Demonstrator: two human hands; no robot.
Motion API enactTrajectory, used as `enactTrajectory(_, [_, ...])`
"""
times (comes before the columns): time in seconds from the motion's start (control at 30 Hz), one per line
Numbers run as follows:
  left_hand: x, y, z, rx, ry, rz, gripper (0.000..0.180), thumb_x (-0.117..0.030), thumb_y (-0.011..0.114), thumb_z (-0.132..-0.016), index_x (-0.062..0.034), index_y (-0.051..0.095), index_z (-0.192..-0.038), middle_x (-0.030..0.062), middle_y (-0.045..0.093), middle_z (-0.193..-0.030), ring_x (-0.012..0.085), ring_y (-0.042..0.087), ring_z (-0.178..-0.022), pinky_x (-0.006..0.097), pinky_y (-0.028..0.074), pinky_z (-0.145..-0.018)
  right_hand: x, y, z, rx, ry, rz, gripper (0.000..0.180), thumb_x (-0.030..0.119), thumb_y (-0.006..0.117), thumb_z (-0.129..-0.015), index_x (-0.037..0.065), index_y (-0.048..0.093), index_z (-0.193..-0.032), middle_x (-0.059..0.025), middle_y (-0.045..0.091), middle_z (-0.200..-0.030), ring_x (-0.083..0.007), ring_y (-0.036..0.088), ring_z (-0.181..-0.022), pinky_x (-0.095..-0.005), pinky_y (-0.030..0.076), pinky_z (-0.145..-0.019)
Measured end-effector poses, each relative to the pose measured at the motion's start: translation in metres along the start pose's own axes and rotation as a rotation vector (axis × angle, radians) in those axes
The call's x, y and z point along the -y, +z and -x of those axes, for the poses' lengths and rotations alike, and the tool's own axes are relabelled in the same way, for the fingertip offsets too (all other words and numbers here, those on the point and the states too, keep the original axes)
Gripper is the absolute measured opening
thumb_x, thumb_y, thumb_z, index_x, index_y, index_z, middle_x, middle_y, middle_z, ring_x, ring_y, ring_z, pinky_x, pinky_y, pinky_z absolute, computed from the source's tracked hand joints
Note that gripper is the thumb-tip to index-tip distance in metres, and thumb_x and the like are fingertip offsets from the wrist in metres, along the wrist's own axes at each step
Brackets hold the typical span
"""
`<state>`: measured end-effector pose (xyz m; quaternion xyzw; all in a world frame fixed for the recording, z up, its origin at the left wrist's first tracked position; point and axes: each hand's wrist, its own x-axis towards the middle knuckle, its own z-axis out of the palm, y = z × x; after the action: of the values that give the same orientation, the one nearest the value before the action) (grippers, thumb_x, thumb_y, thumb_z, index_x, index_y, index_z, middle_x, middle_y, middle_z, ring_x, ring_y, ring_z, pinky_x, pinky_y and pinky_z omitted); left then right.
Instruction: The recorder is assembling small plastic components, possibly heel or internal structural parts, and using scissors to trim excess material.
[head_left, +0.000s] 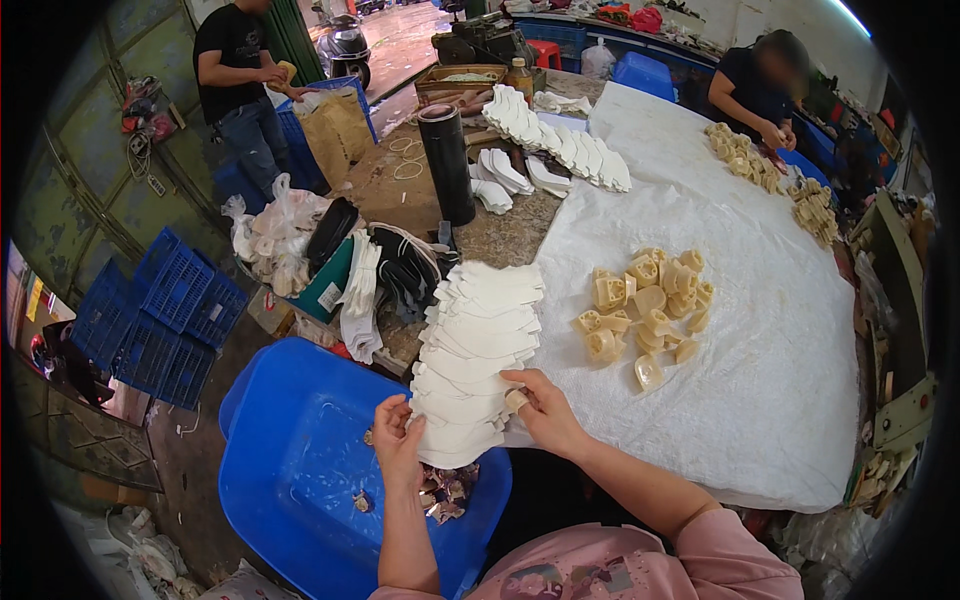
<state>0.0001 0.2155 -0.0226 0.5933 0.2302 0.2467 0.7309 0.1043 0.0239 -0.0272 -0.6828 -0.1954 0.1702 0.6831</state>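
A long overlapping row of white curved flat pieces (pixel 478 340) lies in front of me, its near end reaching over the rim of a blue plastic tub (pixel 300 480). My left hand (pixel 400 445) is at the left edge of the nearest pieces, its fingers curled and its thumb against the edge. On the row's right side, my right hand (pixel 548 412) rests with fingers stretched out and apart. A beige band is around one of its fingers. Small crumpled dark bits (pixel 447 492) lie in the tub, partly hidden under the row.
Cream hollow moulded parts (pixel 650 305) are heaped on the white sheet (pixel 740 400). More white pieces (pixel 555 140) lie beyond a tall black cylinder (pixel 447 165). Blue crates (pixel 160 315) stand at left. One person (pixel 240 80) stands far left; another (pixel 755 90) works far right.
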Motion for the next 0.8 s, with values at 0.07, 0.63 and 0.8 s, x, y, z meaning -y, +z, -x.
enactTrajectory(0.07, [0.0,0.001,0.001,0.0,-0.014,0.051,0.045,0.009,0.057,-0.076,-0.0044,0.045,-0.118,0.0085,0.054,-0.102,0.0146,0.053,-0.093,0.026,0.043,-0.083,0.007,-0.004,0.004,-0.01,-0.016,-0.006,0.034,0.001,0.056,-0.082,0.004,0.054,-0.116,-0.013,0.052,-0.11,-0.0191,0.056,-0.086,-0.0292,0.047,-0.073])
enactTrajectory(0.63, [-0.037,0.18,0.036,0.543,0.65,-0.788,0.072,-0.015,0.075,-0.066,-0.0093,0.043,-0.131,0.0162,0.033,-0.135,0.0338,0.033,-0.125,0.042,0.031,-0.101,0.021,-0.268,-0.03,-0.73,-0.246,0.611,0.045,0.014,0.048,-0.085,0.011,0.046,-0.13,-0.0114,0.038,-0.137,-0.0269,0.038,-0.126,-0.0376,0.034,-0.103])
enactTrajectory(0.8, [-0.007,0.231,0.024,0.58,0.756,-1.042,0.084,-0.029,0.079,-0.064,-0.0188,0.038,-0.137,0.0158,0.023,-0.141,0.0379,0.023,-0.13,0.05,0.022,-0.103,0.019,-0.292,-0.058,-0.711,-0.172,0.508,0.044,0.02,0.047,-0.088,0.01,0.047,-0.131,-0.0132,0.042,-0.134,-0.0276,0.04,-0.125,-0.036,0.032,-0.103])
